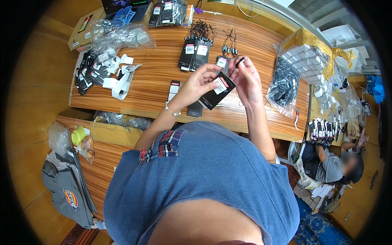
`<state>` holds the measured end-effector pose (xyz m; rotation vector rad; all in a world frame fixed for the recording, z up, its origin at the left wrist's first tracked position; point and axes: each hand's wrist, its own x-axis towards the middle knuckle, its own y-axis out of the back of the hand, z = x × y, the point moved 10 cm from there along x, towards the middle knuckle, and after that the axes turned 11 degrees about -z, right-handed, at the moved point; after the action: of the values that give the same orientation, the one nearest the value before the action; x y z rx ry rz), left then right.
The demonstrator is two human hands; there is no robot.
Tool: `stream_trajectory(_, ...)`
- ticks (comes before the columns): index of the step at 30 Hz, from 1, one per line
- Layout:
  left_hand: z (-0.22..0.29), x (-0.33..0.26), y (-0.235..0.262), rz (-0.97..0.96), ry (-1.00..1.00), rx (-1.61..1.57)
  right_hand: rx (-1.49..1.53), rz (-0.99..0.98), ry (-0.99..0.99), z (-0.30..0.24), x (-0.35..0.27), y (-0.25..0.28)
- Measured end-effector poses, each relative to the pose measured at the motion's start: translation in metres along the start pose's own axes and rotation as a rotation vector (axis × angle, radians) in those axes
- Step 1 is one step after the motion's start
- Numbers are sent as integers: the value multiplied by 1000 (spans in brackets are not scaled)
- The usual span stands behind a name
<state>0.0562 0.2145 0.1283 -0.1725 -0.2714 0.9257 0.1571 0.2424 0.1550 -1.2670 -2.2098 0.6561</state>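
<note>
My left hand [199,84] pinches a small stack of black hang tags [221,90] above the table. The top tag carries a white sticker with a red band. Just to the right, my right hand [250,83] has its thumb and fingers closed on a black hang tag string [238,64], near the tags' upper edge. Whether the string passes through a tag hole is too small to tell. Beyond my hands lie stacked hang tags with bunched strings [194,53] and another stickered tag [221,62]. Below my left wrist lies a dark card [194,109], partly covered.
Loose tags and curled white label strips [121,81] lie at the left, below clear plastic bags [118,34]. At the right are a bag of black strings [282,83], a box of small white packs [304,57] and snips [297,118]. Another person [332,165] works at far right.
</note>
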Motion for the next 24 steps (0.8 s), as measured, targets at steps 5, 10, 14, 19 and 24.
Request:
stream_trajectory(5, -15, 6, -7, -63, 63, -93, 250, 120, -21, 3, -8, 28)
stream_trajectory(10, -33, 15, -15, -124, 99, -51, 229, 194, -71, 18, -16, 58)
stream_trajectory(14, -58, 24, -17, -139, 191, -15, 347, 277, -151, 32, -25, 91)
stream_trajectory(19, -96, 44, 6, -59, 242, 52, 308, 302, -180, 16, -12, 131)
stream_trajectory(24, -115, 87, 43, 77, 256, 170, 175, 303, -212, -7, 43, 164)
